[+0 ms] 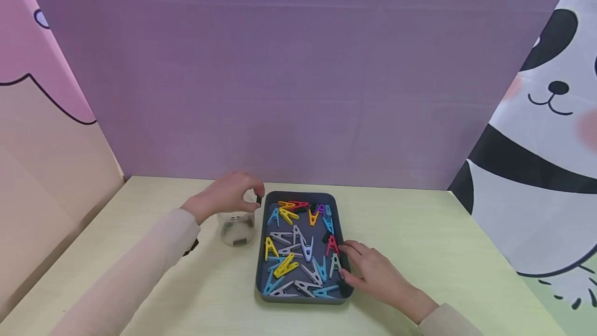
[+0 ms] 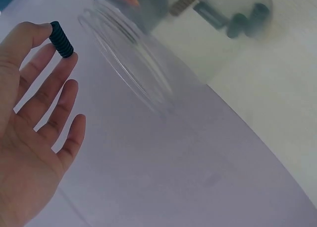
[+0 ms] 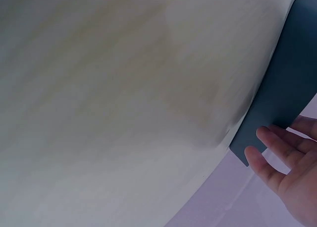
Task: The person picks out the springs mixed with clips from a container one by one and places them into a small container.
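My left hand (image 1: pixel 233 193) pinches a small dark ridged cylinder (image 2: pixel 61 39), like a tight coil, between thumb and fingertips. In the head view it is over the mouth of a clear jar (image 1: pixel 238 229). Several similar dark cylinders (image 2: pixel 212 15) lie in the jar; one ridged piece (image 1: pixel 240 241) shows near its bottom. Right of the jar is a dark grey tray (image 1: pixel 258 274) of plastic clothes pegs (image 1: pixel 285 264) in yellow, blue, red, grey and purple. My right hand (image 1: pixel 373 276) rests its loosely bent fingers on the tray's right side wall (image 3: pixel 277 88).
Both things stand on a pale wooden table (image 1: pixel 443 253). A purple backdrop (image 1: pixel 298 77) rises behind its far edge. Cartoon-printed panels flank it, with a panda (image 1: pixel 555 118) on the right and a pink figure (image 1: pixel 42 56) on the left.
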`<state>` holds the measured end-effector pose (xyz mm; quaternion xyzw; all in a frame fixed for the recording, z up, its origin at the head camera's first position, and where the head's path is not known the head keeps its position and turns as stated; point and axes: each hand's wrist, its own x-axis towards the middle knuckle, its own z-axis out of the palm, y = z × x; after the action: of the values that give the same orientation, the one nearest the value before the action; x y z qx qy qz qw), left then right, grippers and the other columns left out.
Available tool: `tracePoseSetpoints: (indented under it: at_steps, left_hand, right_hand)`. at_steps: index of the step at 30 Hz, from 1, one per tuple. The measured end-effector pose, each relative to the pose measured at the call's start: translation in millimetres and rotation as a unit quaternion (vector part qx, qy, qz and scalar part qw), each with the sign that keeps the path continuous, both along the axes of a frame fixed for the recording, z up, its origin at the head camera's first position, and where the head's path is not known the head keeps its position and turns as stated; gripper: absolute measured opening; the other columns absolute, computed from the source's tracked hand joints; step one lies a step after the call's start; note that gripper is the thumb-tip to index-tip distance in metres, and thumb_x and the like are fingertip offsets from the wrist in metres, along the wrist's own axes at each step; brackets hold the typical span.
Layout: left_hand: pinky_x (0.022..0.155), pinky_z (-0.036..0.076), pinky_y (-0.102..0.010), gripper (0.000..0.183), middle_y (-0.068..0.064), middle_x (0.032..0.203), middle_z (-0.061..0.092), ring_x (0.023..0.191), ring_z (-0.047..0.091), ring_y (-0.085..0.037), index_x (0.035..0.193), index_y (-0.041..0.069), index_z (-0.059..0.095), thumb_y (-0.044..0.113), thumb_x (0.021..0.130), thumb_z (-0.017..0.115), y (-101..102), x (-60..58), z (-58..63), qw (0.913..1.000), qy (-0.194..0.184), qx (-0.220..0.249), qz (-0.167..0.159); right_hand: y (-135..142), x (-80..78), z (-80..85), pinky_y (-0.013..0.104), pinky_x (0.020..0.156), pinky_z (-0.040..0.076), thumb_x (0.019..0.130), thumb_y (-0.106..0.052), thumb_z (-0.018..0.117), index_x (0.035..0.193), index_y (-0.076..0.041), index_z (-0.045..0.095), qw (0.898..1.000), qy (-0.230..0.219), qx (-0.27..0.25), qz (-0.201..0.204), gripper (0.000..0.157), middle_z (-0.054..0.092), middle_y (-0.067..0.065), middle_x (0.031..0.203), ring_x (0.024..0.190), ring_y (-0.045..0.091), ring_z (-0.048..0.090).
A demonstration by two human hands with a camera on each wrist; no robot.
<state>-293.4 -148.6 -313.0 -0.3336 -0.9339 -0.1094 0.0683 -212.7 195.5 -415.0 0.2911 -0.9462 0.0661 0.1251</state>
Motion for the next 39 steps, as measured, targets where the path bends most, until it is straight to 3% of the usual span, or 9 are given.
tracePoseSetpoints:
  at_steps: [12, 27, 39]
  left_hand:
    - [0.084, 0.041, -0.041, 0.017, 0.007, 0.087, 0.067, 0.087, 0.055, -0.017, 0.089, 0.015, 0.068, 0.023, 0.074, 0.071, -35, 0.0, -13.8, 0.9995, 0.024, 0.017, 0.011]
    - [0.080, 0.041, -0.038, 0.019, 0.009, 0.086, 0.067, 0.084, 0.054, -0.017, 0.090, 0.018, 0.068, 0.025, 0.073, 0.074, -40, -1.5, -29.7, 0.9992, 0.027, -0.002, 0.028]
    - [0.084, 0.042, -0.040, 0.018, 0.007, 0.087, 0.068, 0.084, 0.054, -0.014, 0.090, 0.019, 0.067, 0.026, 0.075, 0.073, -39, -0.6, -29.9, 0.9993, 0.025, -0.007, 0.025]
  right_hand:
    - [-1, 2.1, -0.4, 0.040, 0.085, 0.049, 0.083, -0.038, 0.061, 0.118, -0.007, 0.056, 1.000, -0.024, 0.001, -0.014, 0.047, 0.057, 0.010, 0.120, 0.107, 0.024, 0.057]
    - [-1, 0.8, -1.5, 0.039, 0.084, 0.050, 0.083, -0.038, 0.061, 0.118, -0.007, 0.057, 1.000, -0.015, 0.002, -0.009, 0.047, 0.057, 0.009, 0.120, 0.104, 0.022, 0.058]
    - [0, 0.4, -0.9, 0.038, 0.083, 0.050, 0.083, -0.037, 0.061, 0.117, -0.006, 0.057, 1.000, 0.000, 0.003, 0.001, 0.047, 0.058, 0.009, 0.118, 0.104, 0.021, 0.058]
